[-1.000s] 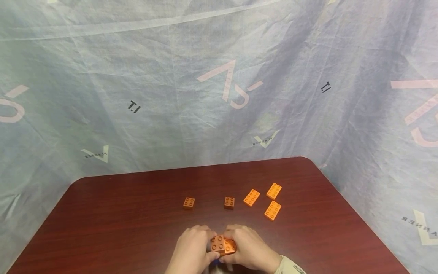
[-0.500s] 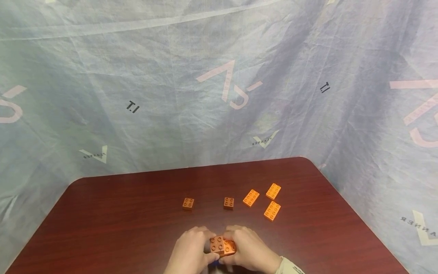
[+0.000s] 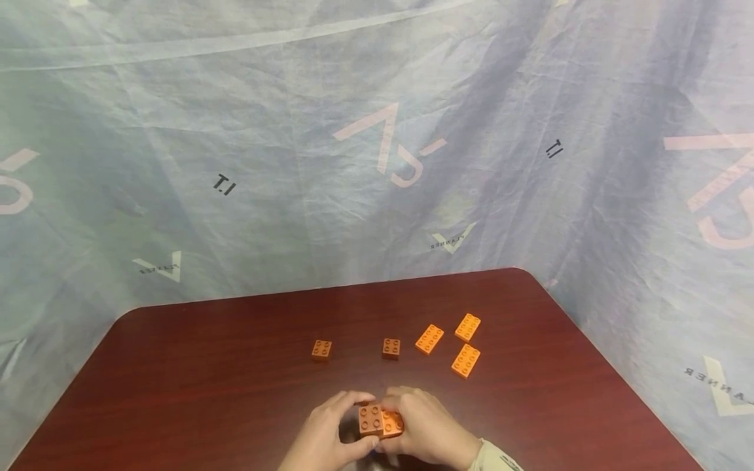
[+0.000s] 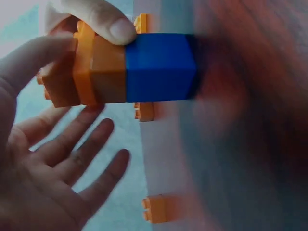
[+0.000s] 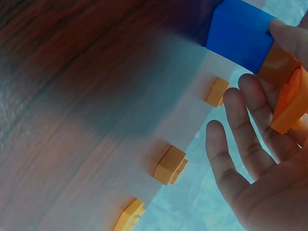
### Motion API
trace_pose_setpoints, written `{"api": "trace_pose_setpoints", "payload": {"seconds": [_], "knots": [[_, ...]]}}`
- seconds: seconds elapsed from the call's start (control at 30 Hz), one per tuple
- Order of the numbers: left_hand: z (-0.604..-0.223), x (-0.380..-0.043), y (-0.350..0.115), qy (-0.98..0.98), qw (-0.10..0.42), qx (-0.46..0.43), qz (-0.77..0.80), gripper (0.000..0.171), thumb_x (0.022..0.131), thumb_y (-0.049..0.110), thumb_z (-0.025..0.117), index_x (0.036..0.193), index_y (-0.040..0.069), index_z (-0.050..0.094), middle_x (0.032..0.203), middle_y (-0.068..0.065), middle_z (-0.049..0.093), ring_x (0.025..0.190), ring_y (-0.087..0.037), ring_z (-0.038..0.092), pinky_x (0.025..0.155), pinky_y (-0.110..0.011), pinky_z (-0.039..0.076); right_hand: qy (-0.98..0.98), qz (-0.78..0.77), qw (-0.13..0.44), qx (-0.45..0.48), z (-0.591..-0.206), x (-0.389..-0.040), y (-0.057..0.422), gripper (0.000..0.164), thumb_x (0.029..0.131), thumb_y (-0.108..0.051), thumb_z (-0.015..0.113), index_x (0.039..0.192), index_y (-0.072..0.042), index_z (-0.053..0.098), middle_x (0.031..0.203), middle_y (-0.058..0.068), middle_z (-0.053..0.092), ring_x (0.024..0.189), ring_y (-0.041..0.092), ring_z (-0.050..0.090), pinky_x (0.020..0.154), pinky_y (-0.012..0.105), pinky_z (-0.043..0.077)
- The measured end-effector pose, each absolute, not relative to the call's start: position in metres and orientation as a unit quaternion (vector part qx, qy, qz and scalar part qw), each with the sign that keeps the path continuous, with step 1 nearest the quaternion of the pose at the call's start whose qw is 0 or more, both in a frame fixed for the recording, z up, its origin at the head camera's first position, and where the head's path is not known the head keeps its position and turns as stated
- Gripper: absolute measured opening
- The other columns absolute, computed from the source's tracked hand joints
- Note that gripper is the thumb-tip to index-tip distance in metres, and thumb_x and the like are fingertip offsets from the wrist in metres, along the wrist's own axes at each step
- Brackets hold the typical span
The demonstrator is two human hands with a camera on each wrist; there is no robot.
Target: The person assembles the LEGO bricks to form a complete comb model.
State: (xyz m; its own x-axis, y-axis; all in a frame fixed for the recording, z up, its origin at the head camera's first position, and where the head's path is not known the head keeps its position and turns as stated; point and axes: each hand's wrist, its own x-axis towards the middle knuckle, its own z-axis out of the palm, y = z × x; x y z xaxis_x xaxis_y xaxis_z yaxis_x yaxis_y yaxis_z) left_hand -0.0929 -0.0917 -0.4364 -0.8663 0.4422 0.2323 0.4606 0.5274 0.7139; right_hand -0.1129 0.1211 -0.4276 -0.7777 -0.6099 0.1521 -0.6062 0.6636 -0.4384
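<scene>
A small stack of toy building bricks stands near the table's front. Its blue brick (image 4: 161,67) is lowest, then a brown brick (image 4: 108,70), an orange plate brick (image 3: 391,424) and a brown two-by-two brick (image 3: 371,420) on the plate's left half. My right hand (image 3: 424,422) grips the stack from the right, its thumb (image 5: 291,41) at the blue and lower brown bricks. On the left, my left hand (image 3: 330,428) is spread around the top brown brick, with a gap toward the palm. Its thumb and index finger lie close to the brick; contact is unclear.
Two loose brown bricks, one left (image 3: 321,350) and one in the middle (image 3: 391,348), lie beyond my hands. Three orange plate bricks (image 3: 429,339) lie farther right on the dark red table (image 3: 235,366). A printed cloth (image 3: 265,163) hangs behind the table's far edge.
My left hand has loosened from around the stack; its fingers are spread wider and its palm has moved left. The right hand keeps its grip. The view has shifted slightly.
</scene>
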Motion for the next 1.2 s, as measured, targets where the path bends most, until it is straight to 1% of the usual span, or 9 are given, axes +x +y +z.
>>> {"api": "trace_pose_setpoints", "payload": {"seconds": [0.13,0.3,0.47,0.57,0.67,0.8,0.9,1.03,1.2], "knots": [[-0.4388,-0.0919,-0.0901,-0.857,0.04,-0.266,-0.439,0.032,0.087,0.036,0.082,0.114,0.022,0.07,0.109,0.009,0.069,0.104,-0.011,0.064,0.088,-0.039,0.054,0.908,-0.243,-0.005,-0.341,-0.4276,-0.1124,0.1211,0.028,0.073,-0.034,0.091,0.089,-0.022,0.071,0.083,-0.021,0.052,0.072,-0.003,0.046,0.064,0.021,0.042],[-0.4389,-0.0916,-0.0909,-0.869,0.058,-0.261,-0.417,0.031,0.087,0.041,0.08,0.112,0.025,0.072,0.109,0.011,0.071,0.103,-0.013,0.066,0.084,-0.044,0.054,0.909,-0.244,0.002,-0.338,-0.4262,-0.1119,0.1213,0.029,0.073,-0.034,0.092,0.091,-0.023,0.072,0.084,-0.021,0.053,0.073,-0.003,0.046,0.064,0.021,0.042],[-0.4398,-0.0919,-0.0914,-0.878,0.056,-0.253,-0.403,0.034,0.086,0.044,0.08,0.114,0.025,0.073,0.11,0.011,0.071,0.104,-0.015,0.067,0.083,-0.05,0.053,0.91,-0.24,0.008,-0.337,-0.4249,-0.1127,0.122,0.029,0.073,-0.035,0.091,0.093,-0.023,0.073,0.092,-0.019,0.061,0.081,0.0,0.055,0.068,0.024,0.046],[-0.4413,-0.0919,-0.0911,-0.877,0.058,-0.252,-0.404,0.035,0.086,0.044,0.081,0.114,0.025,0.073,0.11,0.01,0.071,0.103,-0.014,0.067,0.083,-0.049,0.053,0.912,-0.235,0.007,-0.338,-0.4246,-0.1131,0.122,0.03,0.073,-0.036,0.091,0.093,-0.023,0.074,0.096,-0.018,0.065,0.09,0.005,0.062,0.073,0.028,0.05],[-0.4423,-0.092,-0.0912,-0.876,0.059,-0.251,-0.408,0.035,0.086,0.043,0.081,0.114,0.025,0.074,0.109,0.011,0.071,0.103,-0.013,0.067,0.082,-0.048,0.053,0.912,-0.237,0.01,-0.334,-0.425,-0.1133,0.1214,0.03,0.073,-0.036,0.091,0.093,-0.024,0.074,0.096,-0.018,0.065,0.09,0.006,0.062,0.073,0.028,0.051],[-0.4426,-0.0913,-0.0919,-0.875,0.054,-0.247,-0.413,0.035,0.085,0.042,0.082,0.114,0.024,0.073,0.106,0.012,0.07,0.101,-0.011,0.066,0.082,-0.044,0.054,0.911,-0.258,0.024,-0.322,-0.4268,-0.112,0.1204,0.031,0.073,-0.036,0.091,0.095,-0.023,0.074,0.09,-0.021,0.059,0.079,0.0,0.054,0.067,0.023,0.044],[-0.4426,-0.0905,-0.0918,-0.874,0.037,-0.236,-0.424,0.034,0.086,0.042,0.081,0.113,0.024,0.073,0.103,0.014,0.069,0.099,-0.009,0.066,0.081,-0.039,0.055,0.908,-0.275,0.032,-0.313,-0.4291,-0.1106,0.1209,0.031,0.074,-0.035,0.09,0.097,-0.022,0.074,0.086,-0.023,0.055,0.073,-0.003,0.048,0.064,0.021,0.041],[-0.442,-0.0902,-0.0908,-0.87,0.017,-0.226,-0.438,0.033,0.087,0.043,0.08,0.113,0.024,0.073,0.102,0.016,0.069,0.099,-0.01,0.066,0.081,-0.038,0.055,0.905,-0.293,0.034,-0.307,-0.4316,-0.1101,0.123,0.034,0.075,-0.036,0.09,0.101,-0.022,0.074,0.086,-0.023,0.055,0.072,-0.004,0.047,0.064,0.021,0.041],[-0.4413,-0.0898,-0.091,-0.866,0.007,-0.223,-0.447,0.033,0.087,0.042,0.081,0.114,0.024,0.073,0.102,0.015,0.069,0.1,-0.011,0.066,0.084,-0.041,0.055,0.9,-0.308,0.036,-0.308,-0.4329,-0.11,0.1241,0.035,0.076,-0.036,0.089,0.103,-0.022,0.074,0.089,-0.022,0.057,0.073,-0.004,0.049,0.065,0.021,0.042]]}}
